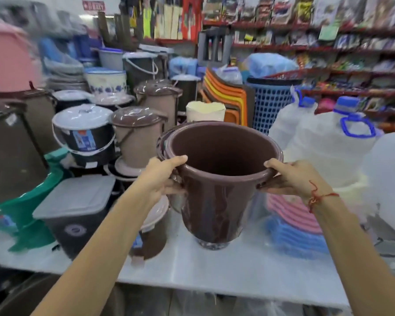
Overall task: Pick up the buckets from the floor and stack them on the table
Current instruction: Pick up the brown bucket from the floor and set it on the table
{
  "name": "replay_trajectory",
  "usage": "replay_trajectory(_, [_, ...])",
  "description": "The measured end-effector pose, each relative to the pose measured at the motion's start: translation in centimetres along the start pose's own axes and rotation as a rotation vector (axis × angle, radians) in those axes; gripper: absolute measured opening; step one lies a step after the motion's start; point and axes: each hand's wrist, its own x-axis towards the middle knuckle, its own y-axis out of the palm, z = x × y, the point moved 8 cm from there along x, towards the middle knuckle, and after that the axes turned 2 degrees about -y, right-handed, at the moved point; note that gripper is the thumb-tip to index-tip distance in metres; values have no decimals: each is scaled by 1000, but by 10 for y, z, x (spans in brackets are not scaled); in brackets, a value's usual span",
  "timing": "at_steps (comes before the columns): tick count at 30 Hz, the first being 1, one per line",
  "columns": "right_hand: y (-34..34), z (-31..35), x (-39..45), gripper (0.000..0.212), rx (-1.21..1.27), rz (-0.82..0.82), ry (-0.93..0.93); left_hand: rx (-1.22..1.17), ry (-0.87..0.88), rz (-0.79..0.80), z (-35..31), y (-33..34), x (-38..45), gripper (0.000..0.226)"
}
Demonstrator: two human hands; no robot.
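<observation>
Currently the left hand (162,176) and right hand (292,179) clamp opposite rim edges of the brown bucket (214,201), base at the worktop (214,270). Release pending; floor buckets unseen.

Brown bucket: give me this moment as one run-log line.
phase: placing | left hand: gripping rim | right hand: gripping rim | brown bucket: upright, open, empty | white table: below bucket, contact unclear
</observation>
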Motion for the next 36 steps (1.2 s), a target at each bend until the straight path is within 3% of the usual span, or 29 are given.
replay_trajectory(9, [13, -65, 149, 15, 72, -97, 72, -87, 18, -67, 40, 31, 161, 51])
replay_trajectory(13, [31, -115, 194, 17, 11, -90, 194, 7, -65, -142, 83, 29, 215, 64])
replay_trajectory(15, [33, -143, 208, 25, -171, -131, 245, 153, -102, -187, 106, 25, 229, 67])
replay_trajectory(18, [30, -173, 211, 43, -520, -171, 287, 419, -174, -232, 142, 23, 239, 69])
replay_trajectory(22, [37, -211, 208, 47, -682, -140, 390, 557, -264, -260, 178, 24, 236, 61])
replay_trajectory(27, [42, -225, 198, 39, -818, -184, 393, 577, -321, -253, 204, 24, 226, 63])
replay_trajectory(32, [43, -231, 183, 46, -750, -174, 400, 420, -296, -183, 211, 23, 207, 62])
replay_trajectory(36, [62, -230, 129, 49, -604, -342, 212, 438, -311, -129, 230, -15, 160, 63])
